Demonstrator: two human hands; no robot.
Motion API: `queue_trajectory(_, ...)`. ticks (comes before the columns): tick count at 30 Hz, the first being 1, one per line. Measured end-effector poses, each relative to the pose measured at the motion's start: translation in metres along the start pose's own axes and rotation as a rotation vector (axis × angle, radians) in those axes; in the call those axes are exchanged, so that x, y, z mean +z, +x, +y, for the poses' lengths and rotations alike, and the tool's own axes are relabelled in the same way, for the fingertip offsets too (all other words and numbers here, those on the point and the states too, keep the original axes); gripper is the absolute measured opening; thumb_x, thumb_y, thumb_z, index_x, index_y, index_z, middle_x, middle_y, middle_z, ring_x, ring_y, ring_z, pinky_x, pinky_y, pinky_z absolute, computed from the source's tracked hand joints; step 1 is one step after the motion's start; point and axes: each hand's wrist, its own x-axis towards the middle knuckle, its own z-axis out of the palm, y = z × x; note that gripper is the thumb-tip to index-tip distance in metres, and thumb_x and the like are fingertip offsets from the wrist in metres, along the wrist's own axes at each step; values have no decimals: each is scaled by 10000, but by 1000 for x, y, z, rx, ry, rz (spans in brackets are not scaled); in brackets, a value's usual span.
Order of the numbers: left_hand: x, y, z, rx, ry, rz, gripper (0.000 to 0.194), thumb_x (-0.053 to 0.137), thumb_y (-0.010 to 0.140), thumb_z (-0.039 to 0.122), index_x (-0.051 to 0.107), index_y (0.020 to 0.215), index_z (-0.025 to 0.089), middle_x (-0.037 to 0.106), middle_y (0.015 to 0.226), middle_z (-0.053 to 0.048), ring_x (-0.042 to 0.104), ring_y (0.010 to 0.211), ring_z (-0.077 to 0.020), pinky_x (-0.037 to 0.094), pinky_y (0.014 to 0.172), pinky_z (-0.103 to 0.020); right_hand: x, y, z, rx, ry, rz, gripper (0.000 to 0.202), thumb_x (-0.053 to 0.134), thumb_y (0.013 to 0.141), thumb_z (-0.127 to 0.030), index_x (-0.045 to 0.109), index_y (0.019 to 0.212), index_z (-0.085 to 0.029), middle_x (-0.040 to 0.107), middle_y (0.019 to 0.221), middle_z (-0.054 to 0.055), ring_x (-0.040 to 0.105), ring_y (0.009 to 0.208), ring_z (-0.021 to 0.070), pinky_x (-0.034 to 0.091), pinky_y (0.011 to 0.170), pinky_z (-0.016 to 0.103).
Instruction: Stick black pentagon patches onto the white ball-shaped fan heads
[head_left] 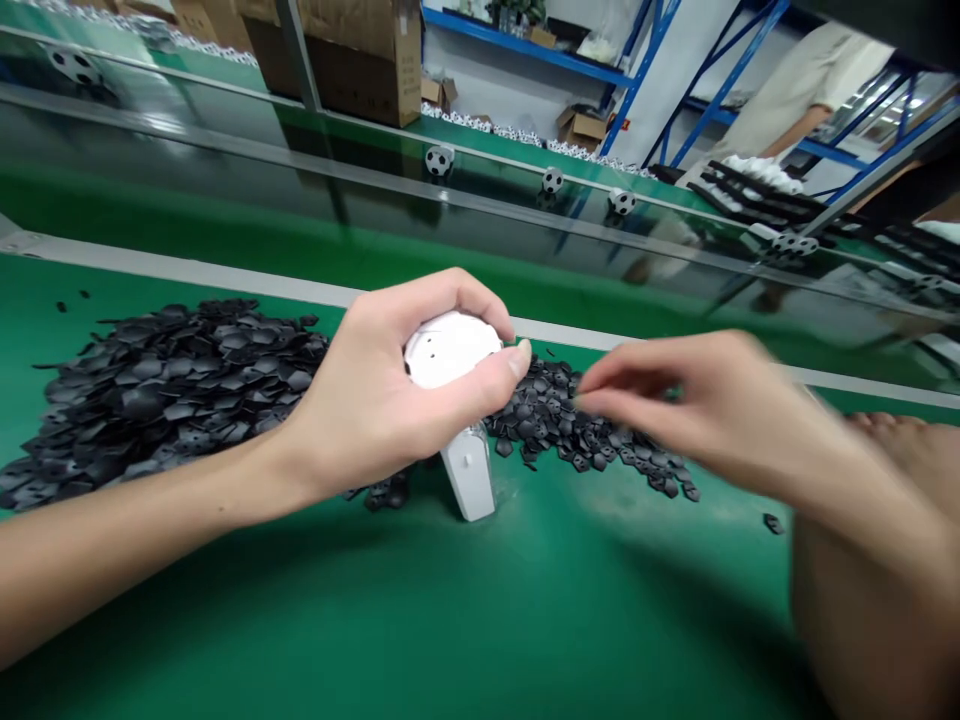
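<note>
My left hand (pixel 390 390) is wrapped round a white plastic ball (pixel 452 350) with small dark holes in its face. Directly beneath the ball, a pale stand with a clear upper part (pixel 471 475) rests on the green table (pixel 480 620); whether ball and stand touch is hidden. My right hand (pixel 697 405), blurred at the wrist, is pinched over a spread of black pentagon-shaped pieces (pixel 551 410). Anything between its fingertips is too small to make out. To the left, behind my left forearm, lies a larger heap of black pentagon pieces (pixel 202 385).
Beyond a pale rail (pixel 187 262) runs a dark conveyor belt with small black-and-white footballs (pixel 439 160). Cardboard boxes (pixel 409 65) and blue shelving (pixel 525 42) stand behind. Another person's arm (pixel 799 130) shows at upper right. A blurred bare limb (pixel 862 580) fills the lower right.
</note>
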Motion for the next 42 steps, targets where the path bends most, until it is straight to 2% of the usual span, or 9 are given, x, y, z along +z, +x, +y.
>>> queue_trajectory(3,1,-3,0,32,46,25,193,757,834,422,731,833,231,728,829,-26,594,629,-164,429,507,-256,33,18,-6,166,-100,-195,54,807,925,-268,797,877,-290,741,727,-63,665,647,152,369,565,274)
queue_trajectory(7,1,-3,-2,34,64,18,215,738,848,452,743,854,237,733,853,-26,600,640,-168,428,520,-261,54,28,-15,275,-273,-243,25,813,938,-294,789,943,-293,783,862,-48,694,784,195,282,584,290)
queue_trajectory(13,-1,0,-5,32,47,1,216,743,861,441,736,857,225,724,813,-20,569,597,-152,395,501,-262,50,27,-8,200,-200,-328,111,768,950,-203,761,866,-275,756,810,-63,643,731,157,285,592,277)
queue_trajectory(18,-2,1,-5,15,38,-1,216,741,869,438,748,883,222,707,782,-15,537,570,-147,366,489,-267,47,27,-3,210,-243,-258,85,781,965,-306,779,882,-290,744,783,-48,631,692,168,297,575,280)
queue_trajectory(22,-2,1,-5,10,31,-7,219,744,854,442,747,870,223,704,779,-15,534,567,-147,366,489,-268,50,26,-7,214,-301,-313,23,792,959,-321,795,946,-302,780,891,-30,683,806,216,286,576,285)
queue_trajectory(25,-2,0,-5,10,35,3,226,744,851,449,740,859,223,707,782,-17,547,579,-151,380,494,-265,54,26,-10,205,-307,-329,46,783,959,-270,780,919,-292,778,889,-37,683,826,216,272,589,282)
queue_trajectory(29,-2,0,-6,12,24,-15,236,741,863,457,743,861,221,717,803,-23,563,592,-156,390,500,-267,55,26,-11,202,-240,-341,101,766,952,-212,769,884,-287,759,834,-56,645,747,173,277,594,278)
queue_trajectory(36,-4,0,-1,-9,19,-23,195,739,876,420,711,859,227,706,817,-14,571,627,-157,423,533,-259,50,26,-8,171,-110,-243,80,766,957,-240,758,891,-283,753,813,-59,657,733,169,314,600,268)
queue_trajectory(42,-8,0,-3,-36,-41,-99,195,781,848,386,686,893,221,712,834,-15,612,660,-168,463,546,-251,51,30,-9,185,56,-173,122,762,936,-146,728,875,-247,765,798,-64,710,770,161,396,637,249)
